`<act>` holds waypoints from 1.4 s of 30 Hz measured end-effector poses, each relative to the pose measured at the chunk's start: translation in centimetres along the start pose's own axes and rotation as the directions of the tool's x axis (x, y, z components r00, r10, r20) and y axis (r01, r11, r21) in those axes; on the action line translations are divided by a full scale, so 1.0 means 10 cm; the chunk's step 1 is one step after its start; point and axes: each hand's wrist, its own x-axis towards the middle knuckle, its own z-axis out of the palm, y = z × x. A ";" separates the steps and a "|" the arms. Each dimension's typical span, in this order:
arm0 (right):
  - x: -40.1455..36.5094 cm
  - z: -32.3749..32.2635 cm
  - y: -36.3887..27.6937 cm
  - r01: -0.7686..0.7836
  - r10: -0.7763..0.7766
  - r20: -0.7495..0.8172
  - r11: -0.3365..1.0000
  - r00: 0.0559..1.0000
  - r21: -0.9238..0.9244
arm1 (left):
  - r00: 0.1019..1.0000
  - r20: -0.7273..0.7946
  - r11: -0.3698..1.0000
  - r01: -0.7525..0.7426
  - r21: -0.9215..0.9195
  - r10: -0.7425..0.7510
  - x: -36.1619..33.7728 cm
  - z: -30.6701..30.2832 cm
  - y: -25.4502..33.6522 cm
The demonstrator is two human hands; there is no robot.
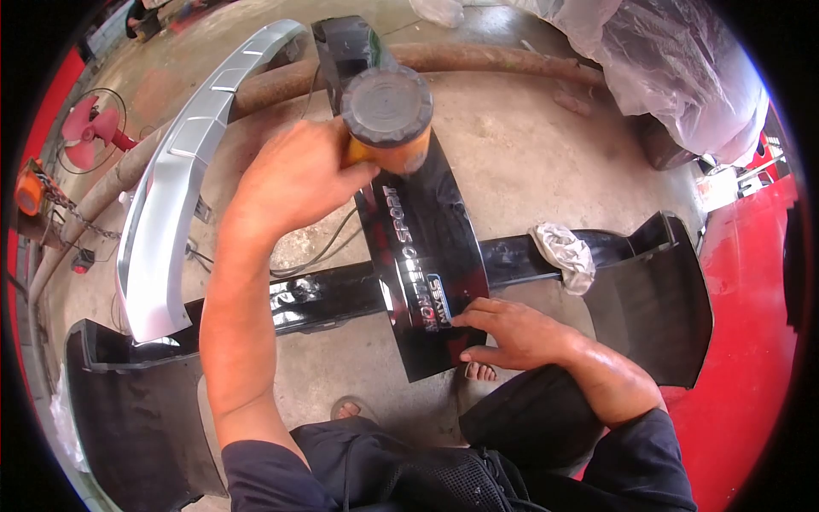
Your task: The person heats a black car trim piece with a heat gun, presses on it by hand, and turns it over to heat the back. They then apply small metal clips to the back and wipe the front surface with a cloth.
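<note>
My left hand [286, 175] is wrapped round the yellow body of a polisher-like tool [386, 104] with a round, ribbed black top. It overlaps the upper part of a glossy black trim panel [442, 213], and its underside is hidden. Silver raised letters [401, 222] run along the panel, with a small blue-edged label [438, 294] near its lower end. My right hand [525, 334] lies at the panel's lower right edge, fingers stretched out and fingertips beside the label. The panel crosses over a long black bumper [328, 290].
A silver bumper trim [166, 218] leans at the left, near a pink fan [90, 132]. A crumpled white cloth [565, 256] lies on the bumper. Behind runs a rusty pipe [478, 60]. Plastic sheeting [648, 64] hangs upper right, above a red panel [751, 299].
</note>
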 end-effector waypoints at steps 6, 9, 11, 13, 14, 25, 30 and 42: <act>0.00 0.00 0.00 -0.002 0.002 0.000 1.000 1.000 -0.001 | 0.999 -0.042 0.997 0.004 0.073 -0.001 -0.02 -0.04 -0.01; 0.00 0.00 -0.01 -0.016 0.016 0.017 1.000 1.000 0.001 | 0.999 0.017 0.999 -0.038 0.037 0.037 -0.04 -0.05 -0.01; 0.01 0.00 -0.02 -0.009 0.009 0.014 1.000 1.000 0.009 | 0.999 0.014 0.998 -0.047 0.029 0.047 -0.03 -0.04 0.00; 0.01 0.00 -0.02 -0.002 0.002 0.010 1.000 1.000 0.013 | 0.997 -0.078 0.997 0.023 0.068 -0.018 -0.01 -0.04 0.04; 0.00 0.00 -0.01 0.002 -0.002 0.008 1.000 1.000 0.008 | 0.997 -0.080 0.997 0.022 0.068 -0.017 -0.02 -0.07 0.07; 0.00 0.00 -0.02 -0.003 0.003 0.012 1.000 1.000 0.000 | 0.999 -0.033 0.991 0.042 0.129 -0.038 -0.03 -0.06 0.09; -0.02 0.01 0.01 0.013 -0.013 0.004 1.000 1.000 0.004 | 0.999 0.045 0.993 -0.034 0.114 0.029 -0.06 -0.09 0.04; -0.02 0.01 0.00 0.008 -0.008 0.008 1.000 1.000 0.008 | 0.998 0.053 0.991 -0.024 0.129 0.017 -0.06 -0.10 0.00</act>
